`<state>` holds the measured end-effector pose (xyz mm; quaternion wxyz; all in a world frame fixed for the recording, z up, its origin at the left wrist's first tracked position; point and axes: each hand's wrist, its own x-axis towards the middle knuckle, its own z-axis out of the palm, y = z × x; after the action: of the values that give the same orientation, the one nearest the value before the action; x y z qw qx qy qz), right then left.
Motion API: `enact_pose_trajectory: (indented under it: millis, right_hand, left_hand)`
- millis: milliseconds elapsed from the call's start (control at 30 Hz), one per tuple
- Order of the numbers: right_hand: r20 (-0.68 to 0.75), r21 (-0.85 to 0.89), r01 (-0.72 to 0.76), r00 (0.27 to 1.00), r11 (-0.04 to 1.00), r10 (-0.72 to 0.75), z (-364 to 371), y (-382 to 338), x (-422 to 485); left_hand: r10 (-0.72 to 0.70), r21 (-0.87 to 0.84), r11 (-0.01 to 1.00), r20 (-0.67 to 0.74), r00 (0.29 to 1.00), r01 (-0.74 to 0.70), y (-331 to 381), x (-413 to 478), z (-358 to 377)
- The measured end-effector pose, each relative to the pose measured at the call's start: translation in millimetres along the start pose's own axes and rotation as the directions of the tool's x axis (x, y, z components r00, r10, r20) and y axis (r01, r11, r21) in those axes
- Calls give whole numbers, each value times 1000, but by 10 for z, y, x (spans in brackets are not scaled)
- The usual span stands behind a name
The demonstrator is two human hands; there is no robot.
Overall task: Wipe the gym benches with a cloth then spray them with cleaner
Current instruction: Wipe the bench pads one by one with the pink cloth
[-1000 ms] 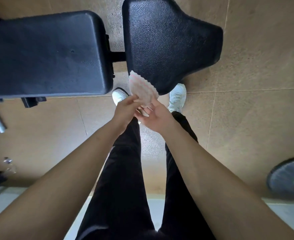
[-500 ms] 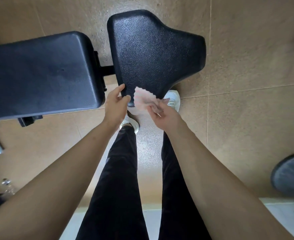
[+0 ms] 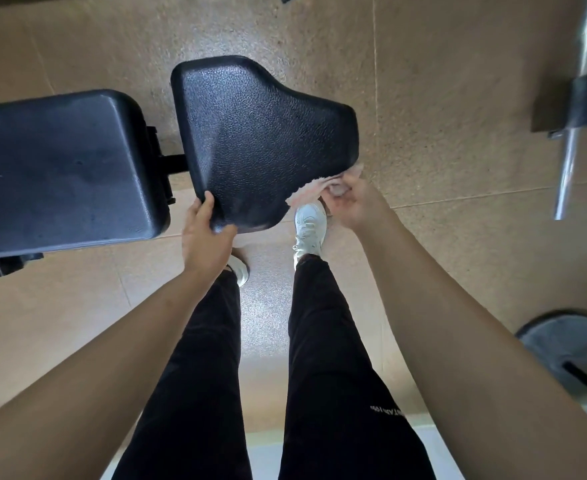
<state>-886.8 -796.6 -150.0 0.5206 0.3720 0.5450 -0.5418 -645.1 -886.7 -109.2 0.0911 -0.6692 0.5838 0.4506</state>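
Note:
Below me stands a black gym bench with a long back pad [image 3: 60, 168] on the left and a flared seat pad [image 3: 260, 140] beside it. My left hand [image 3: 205, 237] grips the seat pad's near left corner, fingers curled round its edge. My right hand [image 3: 350, 199] holds a pale pink cloth [image 3: 314, 187] against the seat pad's near right edge. No spray bottle shows in the view.
A chrome barbell [image 3: 572, 133] with a black collar lies on the tan floor at the right. A grey weight plate [image 3: 562, 344] sits at the lower right. My legs and white shoes [image 3: 307, 230] stand just before the seat. A pale strip runs along the floor behind my feet.
My left hand let go of the cloth and took hold of the seat pad's corner. My right hand carried the cloth to the right along the seat's near edge.

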Motion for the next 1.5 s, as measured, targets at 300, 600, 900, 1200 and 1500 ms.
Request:
enact_pose_trajectory:
  millis: [300,600,900,1200,1500]
  right_hand:
    - [-37,-302,118,990,946,-135,172,-726,51]
    - [241,-818,377,910,434,-336,1005,-1069,53]
    - [491,-819,550,819,163,-298,1730,-628,-68]
    - [567,-790,567,820,235,-71,1742,74,-939]
    - [608,-762,534,785,367,121,1988,1030,-1498]
  left_hand:
    - [-31,72,997,13,999,30,52,14,73]
    - [-14,172,985,13,1000,11,105,30,-5]
    - [-33,155,988,122,992,14,97,66,-183]
    - [8,-357,931,225,974,75,32,135,-600]
    - [87,-617,786,71,994,-25,-262,-79,-1137]
